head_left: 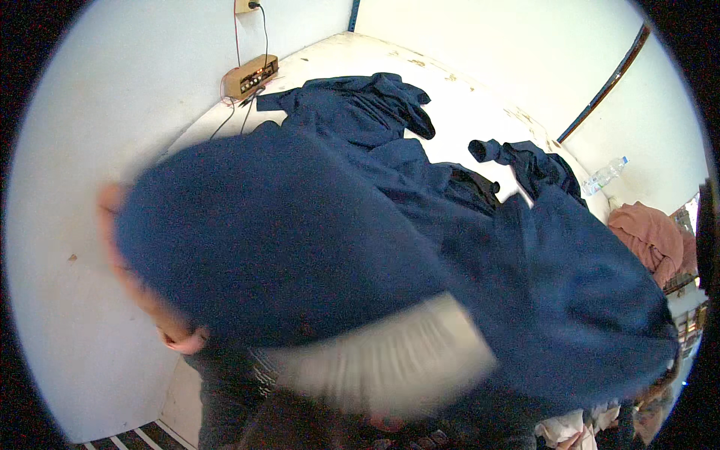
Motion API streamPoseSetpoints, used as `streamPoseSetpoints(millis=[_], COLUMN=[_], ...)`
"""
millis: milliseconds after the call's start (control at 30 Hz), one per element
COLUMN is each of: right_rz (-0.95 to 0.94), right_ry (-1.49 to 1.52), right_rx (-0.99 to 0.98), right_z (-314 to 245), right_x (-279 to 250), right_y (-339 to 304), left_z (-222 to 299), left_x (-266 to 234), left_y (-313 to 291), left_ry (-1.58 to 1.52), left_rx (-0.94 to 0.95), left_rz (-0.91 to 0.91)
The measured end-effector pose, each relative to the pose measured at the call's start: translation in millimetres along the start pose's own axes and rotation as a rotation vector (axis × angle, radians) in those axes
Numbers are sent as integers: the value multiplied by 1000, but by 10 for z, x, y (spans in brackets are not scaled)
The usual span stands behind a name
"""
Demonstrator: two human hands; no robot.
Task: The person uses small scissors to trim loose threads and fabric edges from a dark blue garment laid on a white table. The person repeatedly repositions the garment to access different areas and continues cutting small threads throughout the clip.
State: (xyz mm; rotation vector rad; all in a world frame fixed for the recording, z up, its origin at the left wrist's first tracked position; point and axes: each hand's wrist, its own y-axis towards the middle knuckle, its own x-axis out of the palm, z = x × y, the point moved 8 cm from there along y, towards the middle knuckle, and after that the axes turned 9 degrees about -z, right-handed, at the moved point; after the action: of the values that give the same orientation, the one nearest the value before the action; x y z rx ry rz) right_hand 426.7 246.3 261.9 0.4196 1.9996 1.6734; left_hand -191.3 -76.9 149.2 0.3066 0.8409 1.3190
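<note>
A large dark blue garment (285, 232) is raised across the middle of the view, blurred by motion. My left hand (124, 247) grips its left edge; the fingers are smeared and partly behind the cloth. Below the cloth shows a pale piece with blurred ribs or folds (397, 356); whether it is joined to the garment I cannot tell. The garment stretches to the right, where its end (652, 337) hangs near the lower right. My right hand does not show; the cloth may cover it.
More dark blue garments (360, 105) lie crumpled on the white table (450, 112), one with a sleeve (491, 150) at the right. A brown power box (251, 77) with cords stands by the wall. A clear bottle (606, 176) and pink cloth (649, 232) are at the far right.
</note>
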Motion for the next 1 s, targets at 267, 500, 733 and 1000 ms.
streamPoseSetpoints(millis=[267,500,733,1000], right_rz=[-856,-923,-1269,-1413], right_ry=[-207,-137,481,880], right_rx=[297,245,465,264], right_z=[24,-689,-1283,-2091], right_x=[1980,2202,2242,2594], right_y=[-229,-921,-1364,-1756], left_z=[-71,110,205,148], left_x=[1553,1511,1164,1204], left_y=[1514,400,-486,-772], left_ry=[63,-428,-328,-78], left_rx=[141,284,-11,116], left_rz=[-672,-782,-1217,-1142])
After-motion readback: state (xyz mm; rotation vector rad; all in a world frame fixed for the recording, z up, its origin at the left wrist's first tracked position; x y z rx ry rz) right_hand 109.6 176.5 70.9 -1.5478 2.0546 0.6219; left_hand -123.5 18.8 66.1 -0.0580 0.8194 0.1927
